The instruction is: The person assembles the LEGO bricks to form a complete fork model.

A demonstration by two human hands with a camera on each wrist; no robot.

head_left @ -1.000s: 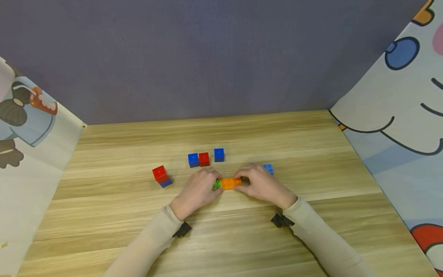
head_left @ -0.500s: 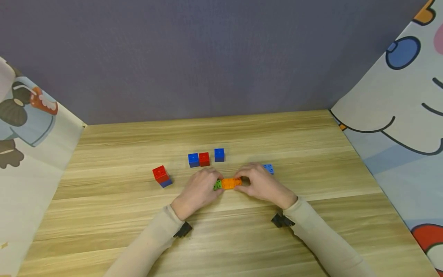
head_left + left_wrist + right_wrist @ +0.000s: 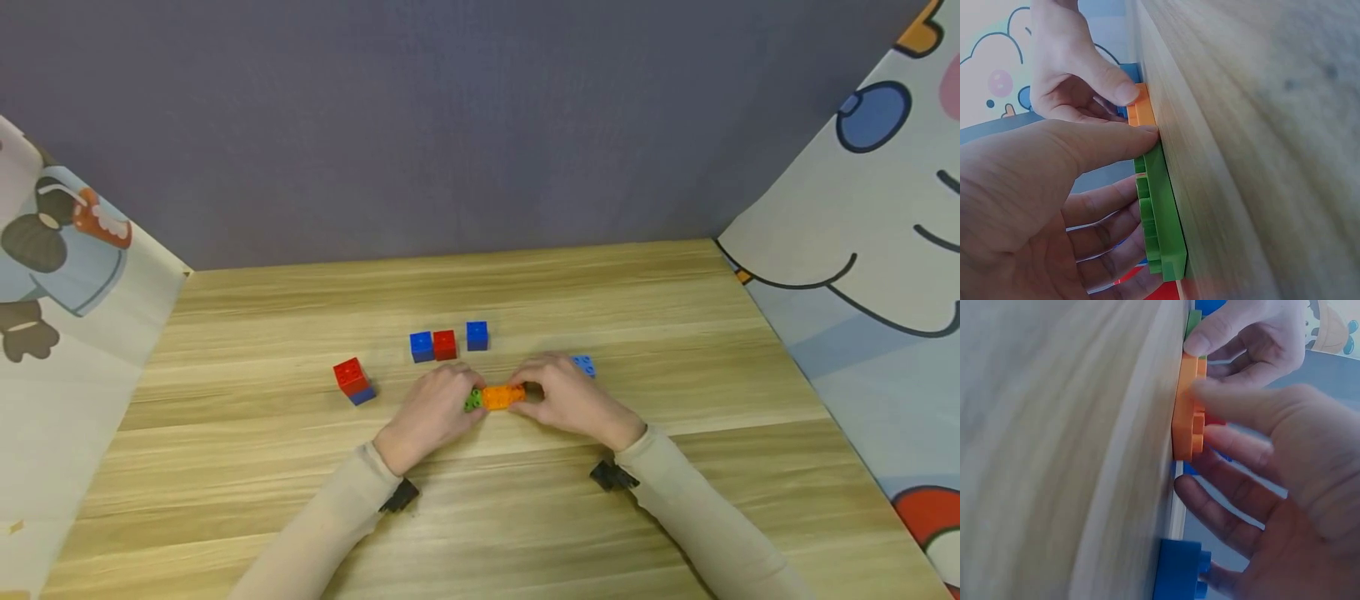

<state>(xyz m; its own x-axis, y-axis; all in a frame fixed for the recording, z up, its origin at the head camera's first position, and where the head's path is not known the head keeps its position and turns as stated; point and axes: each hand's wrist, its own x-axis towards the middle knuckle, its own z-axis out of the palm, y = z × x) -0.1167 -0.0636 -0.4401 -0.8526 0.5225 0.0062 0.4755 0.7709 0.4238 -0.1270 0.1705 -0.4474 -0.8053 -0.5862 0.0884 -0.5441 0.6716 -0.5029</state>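
Observation:
An orange building brick and a green building brick lie end to end on the wooden table, studs up. My left hand pinches the green brick close to where it meets the orange one, thumb on the near side. From the other end, my right hand pinches the orange brick between thumb and fingers. In the head view the left hand covers most of the green brick. Just beyond the right hand lies a light blue brick, partly hidden by it.
A red brick sits on a blue one left of the hands. Farther back, a blue brick and a red brick stand side by side, with another blue brick to their right. A grey panel closes the table's back.

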